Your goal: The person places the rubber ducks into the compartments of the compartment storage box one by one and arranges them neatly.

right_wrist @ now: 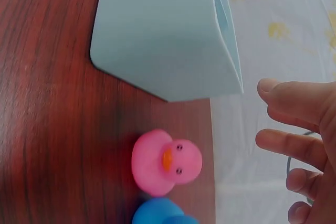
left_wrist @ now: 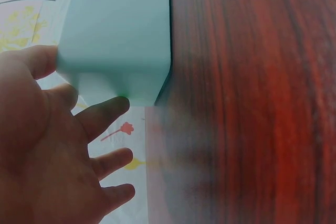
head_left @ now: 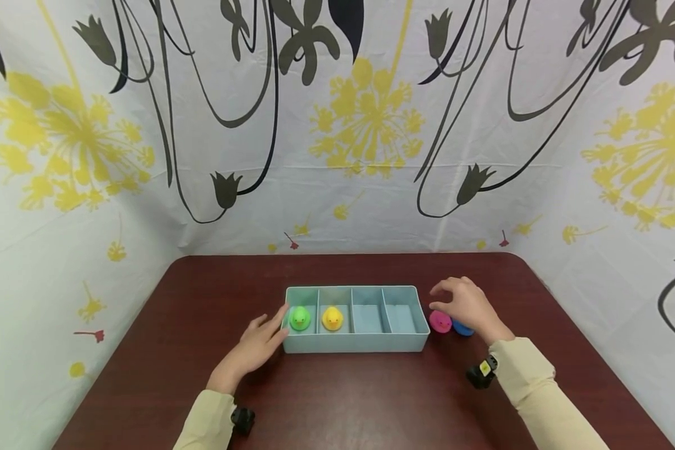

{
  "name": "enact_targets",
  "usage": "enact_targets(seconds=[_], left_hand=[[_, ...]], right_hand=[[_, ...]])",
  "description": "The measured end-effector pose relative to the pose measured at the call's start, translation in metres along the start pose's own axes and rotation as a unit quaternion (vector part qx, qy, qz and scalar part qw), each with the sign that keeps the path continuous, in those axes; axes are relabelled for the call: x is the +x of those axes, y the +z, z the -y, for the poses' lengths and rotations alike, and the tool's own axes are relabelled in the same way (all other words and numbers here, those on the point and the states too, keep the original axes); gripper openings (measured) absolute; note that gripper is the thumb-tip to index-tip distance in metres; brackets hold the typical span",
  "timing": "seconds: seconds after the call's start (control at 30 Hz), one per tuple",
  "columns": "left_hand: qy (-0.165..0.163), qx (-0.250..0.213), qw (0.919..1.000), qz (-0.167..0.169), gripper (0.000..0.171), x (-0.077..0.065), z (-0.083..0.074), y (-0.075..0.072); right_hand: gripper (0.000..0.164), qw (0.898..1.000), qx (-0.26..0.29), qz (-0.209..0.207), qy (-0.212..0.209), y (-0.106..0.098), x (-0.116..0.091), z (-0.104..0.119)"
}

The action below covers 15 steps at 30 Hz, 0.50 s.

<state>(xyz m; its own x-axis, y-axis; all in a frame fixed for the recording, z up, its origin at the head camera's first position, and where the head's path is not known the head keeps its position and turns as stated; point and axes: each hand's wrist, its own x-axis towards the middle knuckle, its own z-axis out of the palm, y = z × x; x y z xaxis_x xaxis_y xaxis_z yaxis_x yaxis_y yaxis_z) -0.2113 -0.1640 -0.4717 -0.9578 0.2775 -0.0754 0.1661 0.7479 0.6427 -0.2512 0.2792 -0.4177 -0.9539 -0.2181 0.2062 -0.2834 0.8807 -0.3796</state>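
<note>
A light blue divided box (head_left: 354, 342) stands mid-table. In its leftmost compartment sits a green rubber duck (head_left: 300, 318), and a yellow rubber duck (head_left: 332, 319) is in the compartment beside it. My left hand (head_left: 254, 342) touches the box's left end with fingers spread; the left wrist view shows thumb and fingertips at its corner. Over the table to the right of the box, my right hand (head_left: 465, 305) hovers with bent fingers and nothing in them. Below it are a pink rubber duck (right_wrist: 165, 162) and a blue rubber duck (right_wrist: 163, 212), the latter partly cut off in the right wrist view.
The dark red wooden table (head_left: 349, 400) ends at a white cloth (head_left: 371, 206) with flower prints, which hangs behind and at both sides. Two compartments on the right side of the box hold nothing. Each wrist wears a small black camera.
</note>
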Motion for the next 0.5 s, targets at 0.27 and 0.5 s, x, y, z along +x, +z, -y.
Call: enact_targets(seconds=[0.27,0.5], left_hand=[[-0.001,-0.004,1.0,0.002,0.058,-0.002,-0.001,0.001],[0.0,-0.005,1.0,0.001,0.058,-0.001,0.0,0.0]], right_hand=[[0.028,1.0,0.004,0.013,0.005,-0.005,-0.012,-0.017],[0.033,0.998,0.025,0.045,0.026,-0.006,-0.023,-0.038]])
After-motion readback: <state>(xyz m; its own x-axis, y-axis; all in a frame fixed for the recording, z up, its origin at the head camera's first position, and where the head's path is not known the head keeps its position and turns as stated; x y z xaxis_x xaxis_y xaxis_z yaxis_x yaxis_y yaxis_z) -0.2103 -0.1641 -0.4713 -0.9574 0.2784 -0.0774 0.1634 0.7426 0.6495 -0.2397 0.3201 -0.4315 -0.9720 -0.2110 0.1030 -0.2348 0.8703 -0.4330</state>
